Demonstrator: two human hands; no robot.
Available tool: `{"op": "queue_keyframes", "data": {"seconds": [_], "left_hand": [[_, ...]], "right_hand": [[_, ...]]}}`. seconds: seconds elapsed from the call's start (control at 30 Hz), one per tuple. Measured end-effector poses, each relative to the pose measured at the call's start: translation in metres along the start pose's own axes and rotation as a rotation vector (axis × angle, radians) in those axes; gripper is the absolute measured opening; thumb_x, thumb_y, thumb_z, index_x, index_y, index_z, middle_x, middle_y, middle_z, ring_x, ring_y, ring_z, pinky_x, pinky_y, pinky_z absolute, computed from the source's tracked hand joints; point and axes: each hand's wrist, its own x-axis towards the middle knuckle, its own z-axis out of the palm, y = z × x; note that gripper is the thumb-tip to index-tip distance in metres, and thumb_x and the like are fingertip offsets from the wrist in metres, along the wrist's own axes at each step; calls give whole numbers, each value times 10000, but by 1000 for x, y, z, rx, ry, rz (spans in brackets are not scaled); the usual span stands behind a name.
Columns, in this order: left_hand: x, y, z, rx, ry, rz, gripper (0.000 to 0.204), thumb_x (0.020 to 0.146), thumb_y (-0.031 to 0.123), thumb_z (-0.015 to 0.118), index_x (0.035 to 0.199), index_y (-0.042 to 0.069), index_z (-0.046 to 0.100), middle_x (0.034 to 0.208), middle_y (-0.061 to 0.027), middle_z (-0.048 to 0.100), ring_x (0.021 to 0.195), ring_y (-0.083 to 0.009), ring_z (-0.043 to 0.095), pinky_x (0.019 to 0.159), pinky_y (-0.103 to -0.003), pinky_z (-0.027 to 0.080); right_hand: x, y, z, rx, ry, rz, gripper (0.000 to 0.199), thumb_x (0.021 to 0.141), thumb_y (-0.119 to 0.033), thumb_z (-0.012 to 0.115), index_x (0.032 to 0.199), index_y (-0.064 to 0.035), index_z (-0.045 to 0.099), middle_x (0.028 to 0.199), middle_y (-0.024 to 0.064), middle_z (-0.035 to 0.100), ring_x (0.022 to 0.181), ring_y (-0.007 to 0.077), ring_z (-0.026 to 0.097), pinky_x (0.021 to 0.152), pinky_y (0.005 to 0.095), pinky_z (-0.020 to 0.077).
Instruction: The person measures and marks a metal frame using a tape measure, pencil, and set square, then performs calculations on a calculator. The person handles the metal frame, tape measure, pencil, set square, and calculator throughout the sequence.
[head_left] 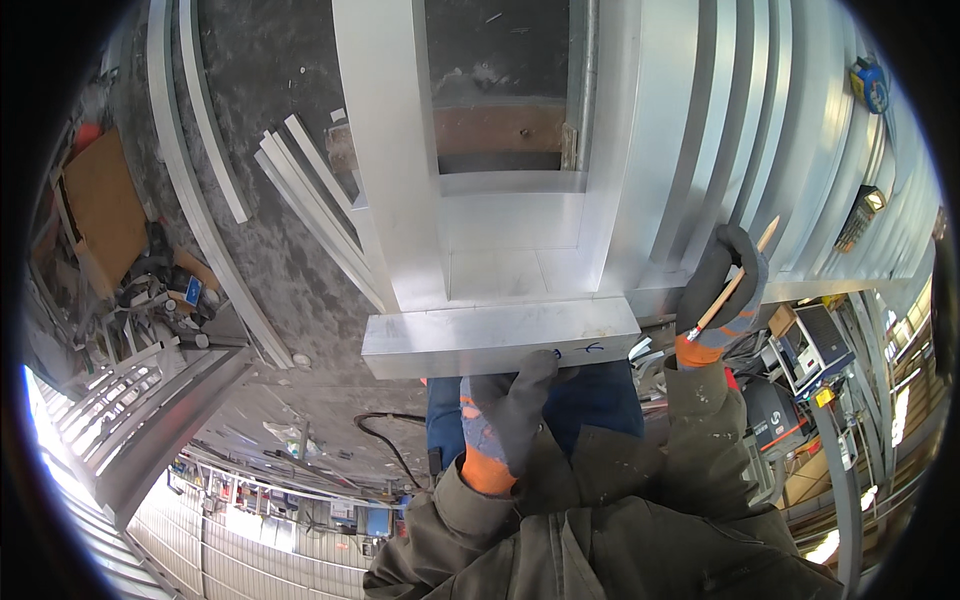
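Note:
My left hand (512, 410), in a grey and orange work glove, grips the near lower edge of a short silver box-section bar (480, 345). Its thumb lies against the bar's near face, beside small dark pen marks; some fingers are hidden underneath. The bar lies crosswise against the near end of a frame of wide silver metal profiles (385, 120), with a cross piece (515, 215) between its two long sides. To the right, my right hand (722, 285), gloved alike, is closed around a wooden pencil (768, 234) that slants up and to the right, near several long profiles.
Long silver profiles (740, 110) lie side by side on the right, with a blue tape measure (870, 86) and a dark handheld device (860, 218) on them. Thin metal strips (320, 220) rest at left. A cardboard box (103, 210) and scrap stand far left; a dark machine (778, 415) is lower right.

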Motion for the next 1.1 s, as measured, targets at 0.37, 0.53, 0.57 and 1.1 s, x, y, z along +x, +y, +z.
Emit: {"op": "queue_keyframes", "data": {"seconds": [0.37, 0.53, 0.57, 1.1], "left_hand": [[2, 4, -1, 36, -10, -75, 253, 983, 69, 690, 1189, -68, 635, 1108, -156, 704, 981, -239, 718, 850, -385, 652], [2, 6, 1, -7, -10, -62, 262, 989, 77, 690, 1197, -73, 635, 1115, -159, 708, 986, -240, 722, 866, -379, 647], [2, 7, 1, -11, -9, -68, 263, 990, 77, 689, 1198, -73, 635, 1118, -160, 709, 987, -241, 723, 869, -378, 646], [-24, -17, -10, 672, -53, 275, 229, 966, 81, 724, 1159, -36, 684, 1020, -117, 738, 924, -203, 714, 784, -346, 594]], "right_hand": [[4, -8, 1, 6, -12, 20, 179, 933, -11, 682, 1108, -51, 691, 1042, 96, 738, 952, 292, 689, 852, 395, 548], [3, -9, 1, -41, 0, 6, 173, 932, -11, 681, 1099, -54, 691, 1033, 90, 738, 948, 287, 690, 847, 392, 549], [3, -9, 1, -54, -4, 6, 172, 932, -10, 681, 1098, -55, 691, 1031, 88, 738, 947, 286, 691, 846, 391, 550], [2, -6, 1, 3, -10, 15, 176, 927, -14, 678, 1099, -43, 700, 1046, 112, 742, 931, 297, 692, 835, 409, 549]]}}
